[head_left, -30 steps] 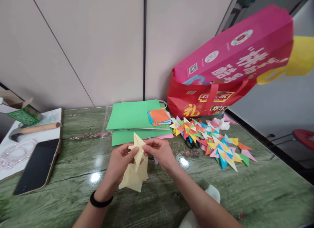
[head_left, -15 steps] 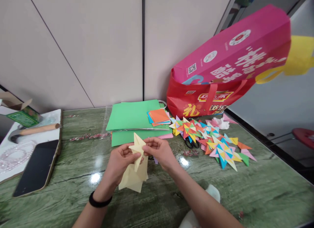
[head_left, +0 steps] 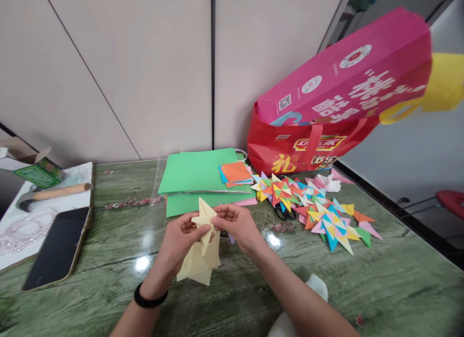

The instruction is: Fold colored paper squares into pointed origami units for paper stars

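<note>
A pale yellow folded paper piece (head_left: 203, 212) with pointed ends is pinched between both hands above the table. My left hand (head_left: 183, 238) grips its left side, thumb on top, fingers behind. From the right, my right hand (head_left: 237, 226) holds its edge between thumb and fingertips. Pale yellow paper sheets (head_left: 200, 265) lie on the table just below the hands, partly hidden by them. Beyond my fingers lies a stack of green paper (head_left: 192, 170), with small coloured squares (head_left: 236, 172) on its right end.
Folded paper stars (head_left: 331, 226) in many colours are heaped at the right, with black scissors (head_left: 284, 212) partly under them. A red gift bag (head_left: 279, 141) stands behind. At the left are a phone (head_left: 56, 247), a wooden-handled tool (head_left: 58, 192) and a small box (head_left: 39, 170).
The upper part of the folded paper looks slightly more opened out at its right edge. Both hands keep their grip in nearly the same place; the whole view has shifted slightly.
</note>
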Demonstrator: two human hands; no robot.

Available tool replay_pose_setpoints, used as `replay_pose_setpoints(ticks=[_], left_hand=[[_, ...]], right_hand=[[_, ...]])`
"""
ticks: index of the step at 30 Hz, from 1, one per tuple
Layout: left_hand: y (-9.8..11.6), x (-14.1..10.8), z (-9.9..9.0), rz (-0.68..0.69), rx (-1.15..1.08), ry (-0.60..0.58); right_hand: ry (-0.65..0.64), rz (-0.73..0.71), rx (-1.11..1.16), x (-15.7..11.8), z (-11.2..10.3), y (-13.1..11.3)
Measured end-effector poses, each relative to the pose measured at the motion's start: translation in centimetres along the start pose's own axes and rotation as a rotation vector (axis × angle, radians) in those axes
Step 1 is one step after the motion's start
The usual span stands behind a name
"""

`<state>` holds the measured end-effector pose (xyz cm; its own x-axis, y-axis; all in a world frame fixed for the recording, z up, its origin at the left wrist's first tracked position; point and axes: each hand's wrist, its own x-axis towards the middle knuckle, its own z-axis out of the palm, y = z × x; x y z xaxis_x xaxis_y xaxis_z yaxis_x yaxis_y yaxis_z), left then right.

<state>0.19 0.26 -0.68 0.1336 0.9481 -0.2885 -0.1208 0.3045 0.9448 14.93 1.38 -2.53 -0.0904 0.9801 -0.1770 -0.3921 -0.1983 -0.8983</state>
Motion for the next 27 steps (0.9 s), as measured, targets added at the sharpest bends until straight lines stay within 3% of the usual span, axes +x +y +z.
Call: replay_pose_setpoints(ticks=[11,19,27], left_hand=[[-0.01,0.02,0.24,-0.015,-0.041,0.040],[0.11,-0.14,0.11,-0.044,-0.074,-0.031],[0.00,-0.11,0.12,0.035,0.005,0.049]], right_hand=[[-0.053,-0.052,-0.021,-0.09,0.12,0.07],[-0.025,-0.039,-0.020,-0.01,-0.09,0.15],[-0.101,-0.058,-0.050,0.02,-0.21,0.20]])
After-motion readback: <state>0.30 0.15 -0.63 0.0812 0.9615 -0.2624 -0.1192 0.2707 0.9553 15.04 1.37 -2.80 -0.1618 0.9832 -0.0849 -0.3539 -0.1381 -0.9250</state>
